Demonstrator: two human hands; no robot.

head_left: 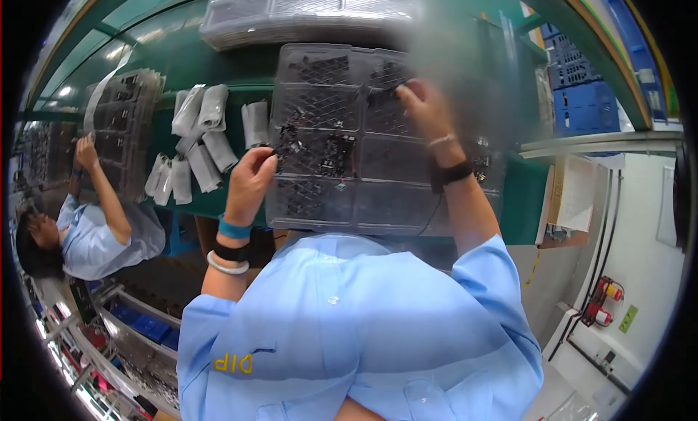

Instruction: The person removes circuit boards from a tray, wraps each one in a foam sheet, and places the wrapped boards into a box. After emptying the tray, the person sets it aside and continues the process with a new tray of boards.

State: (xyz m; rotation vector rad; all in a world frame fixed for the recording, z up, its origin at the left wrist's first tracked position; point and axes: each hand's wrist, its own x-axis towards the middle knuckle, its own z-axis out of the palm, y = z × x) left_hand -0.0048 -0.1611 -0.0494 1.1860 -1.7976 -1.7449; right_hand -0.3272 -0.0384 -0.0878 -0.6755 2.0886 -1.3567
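Note:
A clear plastic compartment tray (392, 206) lies in front of me on the green bench. Small black electronic parts (338, 155) with thin wires fill its left compartments and the far right one. My left hand (249, 181) is at the tray's left edge, thumb and fingertips pinched beside the dark parts; whatever is between them is too small to name. Over the right side of the tray, my right hand (429, 115) is closed in a pinch near the far right compartment. Something dark shows at its fingertips, but its kind is not clear.
White rolled bundles (205, 163) lie left of the tray. A stack of clear trays (313, 17) stands behind it. A co-worker (109, 232) handles a white strip over more trays (131, 130) at far left. Blue bins (582, 108) stand at right. Haze blurs the back right.

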